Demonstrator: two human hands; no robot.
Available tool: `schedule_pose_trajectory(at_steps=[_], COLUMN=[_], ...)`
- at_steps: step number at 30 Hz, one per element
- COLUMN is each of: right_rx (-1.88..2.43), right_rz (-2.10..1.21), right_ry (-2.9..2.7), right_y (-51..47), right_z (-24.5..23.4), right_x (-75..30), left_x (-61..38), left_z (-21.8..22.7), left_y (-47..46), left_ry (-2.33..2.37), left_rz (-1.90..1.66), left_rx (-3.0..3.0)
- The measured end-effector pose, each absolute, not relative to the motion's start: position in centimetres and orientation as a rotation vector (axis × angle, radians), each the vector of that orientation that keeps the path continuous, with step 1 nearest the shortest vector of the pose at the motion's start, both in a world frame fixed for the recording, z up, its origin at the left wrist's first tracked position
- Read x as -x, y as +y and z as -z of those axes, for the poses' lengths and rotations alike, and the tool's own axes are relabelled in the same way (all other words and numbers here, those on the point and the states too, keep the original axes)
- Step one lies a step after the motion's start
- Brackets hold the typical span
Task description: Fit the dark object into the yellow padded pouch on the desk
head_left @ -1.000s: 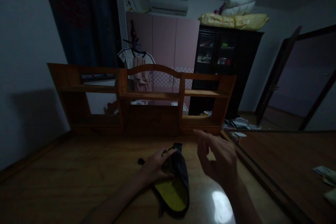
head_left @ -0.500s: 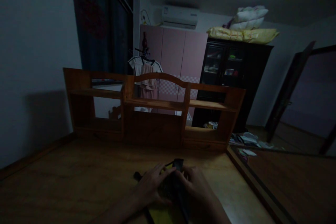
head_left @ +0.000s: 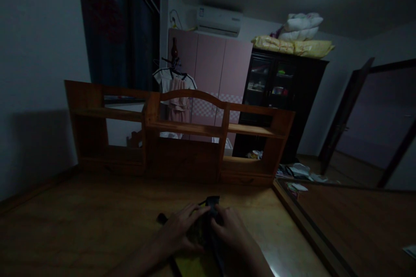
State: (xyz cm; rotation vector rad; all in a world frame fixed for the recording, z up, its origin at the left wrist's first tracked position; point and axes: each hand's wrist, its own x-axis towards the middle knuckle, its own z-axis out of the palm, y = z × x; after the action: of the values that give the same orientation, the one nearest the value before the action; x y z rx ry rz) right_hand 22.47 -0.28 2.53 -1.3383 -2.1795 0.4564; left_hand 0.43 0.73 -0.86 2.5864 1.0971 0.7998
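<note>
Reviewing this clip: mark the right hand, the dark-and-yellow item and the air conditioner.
Right hand [head_left: 231, 226], head view: back of the hand.
Dark-and-yellow item [head_left: 196, 267], head view: its yellow surface.
Air conditioner [head_left: 219, 20], head view: front panel.

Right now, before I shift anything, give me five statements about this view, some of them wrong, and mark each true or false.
1. The left hand and right hand are both on the dark and yellow item. True.
2. The right hand is raised well clear of the item. False: its fingers are at the item's dark upper end.
3. A wooden shelf unit stands beyond the hands. True.
4. The yellow bundle lies on the floor. False: it lies on top of the dark cabinet.
5. The air conditioner is below the shelf unit. False: it is high on the wall, above the pink wardrobe.
</note>
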Motion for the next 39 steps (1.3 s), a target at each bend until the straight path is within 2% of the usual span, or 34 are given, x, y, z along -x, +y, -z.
schedule_pose_trajectory(at_steps=[5, 13, 21, 39], right_rx=[1.314, 1.236, 1.136, 1.176], right_rz=[-0.373, -0.302, -0.384, -0.417], right_ry=[-2.19, -2.244, -2.182, -2.113], right_y=[-0.2, -0.2, -0.6, -0.9], right_z=[-1.9, -1.6, -1.8, -2.7], right_x=[-22.6, -22.7, -22.7, -22.5], left_x=[-0.5, -0.5, -0.5, -0.4], left_z=[-0.1, 0.8, 0.5, 1.0], left_y=[0.2, 0.2, 0.3, 0.7], left_ry=[1.028, 1.085, 0.971, 1.068], left_rz=[-0.86, -0.913, -0.898, -0.832], left_rx=[-2.537, -2.537, -2.581, -2.577])
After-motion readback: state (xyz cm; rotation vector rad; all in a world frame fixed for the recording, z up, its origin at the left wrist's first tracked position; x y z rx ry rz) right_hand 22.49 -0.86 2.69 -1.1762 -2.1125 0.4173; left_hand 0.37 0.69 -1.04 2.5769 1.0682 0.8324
